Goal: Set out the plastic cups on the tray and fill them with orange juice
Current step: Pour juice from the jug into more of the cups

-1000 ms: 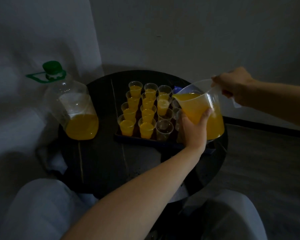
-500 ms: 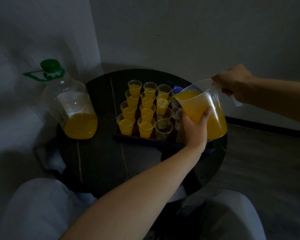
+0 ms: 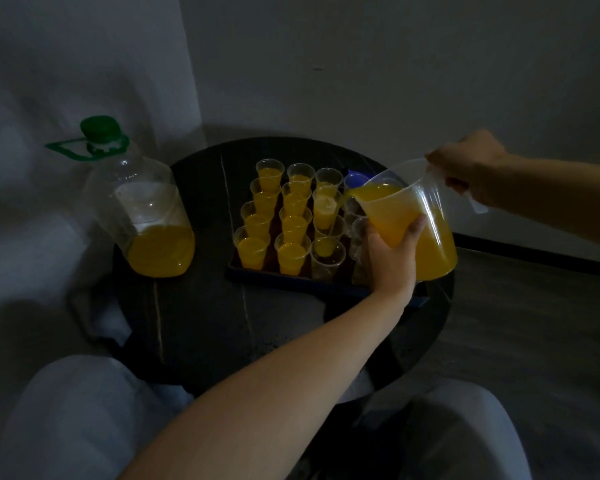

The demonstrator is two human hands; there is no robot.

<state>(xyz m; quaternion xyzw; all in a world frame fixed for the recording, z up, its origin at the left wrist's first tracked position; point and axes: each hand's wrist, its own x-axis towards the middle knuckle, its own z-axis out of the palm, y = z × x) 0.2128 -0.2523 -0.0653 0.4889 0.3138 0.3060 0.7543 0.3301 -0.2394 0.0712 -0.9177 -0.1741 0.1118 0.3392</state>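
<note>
A clear plastic jug [image 3: 426,237] of orange juice is tilted to the left over a dark tray [image 3: 274,273] of small plastic cups. My right hand [image 3: 468,168] grips its handle. My left hand [image 3: 392,258] supports the jug's lower side, thumb against the wall. Juice runs from the spout into a cup [image 3: 324,211] in the third column. Several cups [image 3: 257,209] in the two left columns hold juice. The front cup [image 3: 327,258] of the third column is nearly empty. Cups behind the jug are partly hidden.
A large clear bottle [image 3: 146,216] with a green cap, a third full of juice, stands at the left of the round dark table [image 3: 205,323]. A blue object [image 3: 355,178] lies behind the tray. White walls close the back and left. My knees are below.
The jug has tipped further to the left and juice now streams into the third-column cup, whose level has risen. Both hands keep their hold.
</note>
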